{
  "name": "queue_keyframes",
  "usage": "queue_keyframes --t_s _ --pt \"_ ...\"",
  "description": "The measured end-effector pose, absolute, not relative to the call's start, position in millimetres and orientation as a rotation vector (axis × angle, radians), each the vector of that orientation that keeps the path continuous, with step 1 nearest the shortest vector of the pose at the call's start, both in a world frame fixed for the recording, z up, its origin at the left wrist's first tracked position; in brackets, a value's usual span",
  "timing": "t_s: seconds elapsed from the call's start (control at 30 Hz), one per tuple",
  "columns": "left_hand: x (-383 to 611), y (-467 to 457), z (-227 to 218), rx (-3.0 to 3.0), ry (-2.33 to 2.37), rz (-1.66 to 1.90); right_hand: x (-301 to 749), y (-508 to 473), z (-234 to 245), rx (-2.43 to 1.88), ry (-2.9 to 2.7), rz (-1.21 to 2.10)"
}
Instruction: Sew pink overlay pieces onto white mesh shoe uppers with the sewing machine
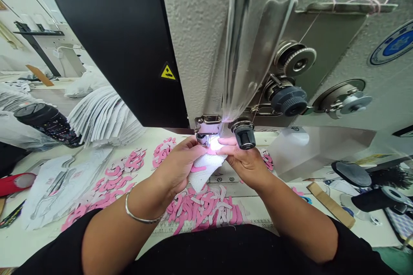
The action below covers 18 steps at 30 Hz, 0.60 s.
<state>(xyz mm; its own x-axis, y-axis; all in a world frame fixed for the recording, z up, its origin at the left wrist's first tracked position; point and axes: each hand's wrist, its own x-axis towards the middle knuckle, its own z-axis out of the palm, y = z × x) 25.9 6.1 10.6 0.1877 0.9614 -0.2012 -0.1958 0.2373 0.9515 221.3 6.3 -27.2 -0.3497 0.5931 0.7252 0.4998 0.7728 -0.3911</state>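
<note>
Under the lit needle area of a large sewing machine (200, 51), a piece of white textured fabric (205, 172) hangs toward me with a pink strip (198, 168) lying on it. My left hand (180, 159) is closed on the fabric's left edge, thumb and fingers pinching close to the presser foot (202, 138). On the other side my right hand (245, 161) grips the right edge, fingers stretched toward the needle. Bright light washes out the spot between my fingertips. Just below the fabric lies a heap of curved pink and white pieces (206, 206).
More pink pieces (112, 176) spread to the left, beside white fabric with tweezers (56, 187). A fanned stack of white pieces (103, 114) and a dark bottle (45, 120) stand behind. At right are a brown strip (332, 204) and a black thread cone (377, 200). A printed ruler (158, 228) runs along the front.
</note>
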Motion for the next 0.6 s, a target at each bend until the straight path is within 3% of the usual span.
queue_keyframes --t_s 0.6 --pt "16.8 12.8 11.0 1.026 1.093 0.923 225.6 10.0 -22.7 -0.871 -2.095 0.075"
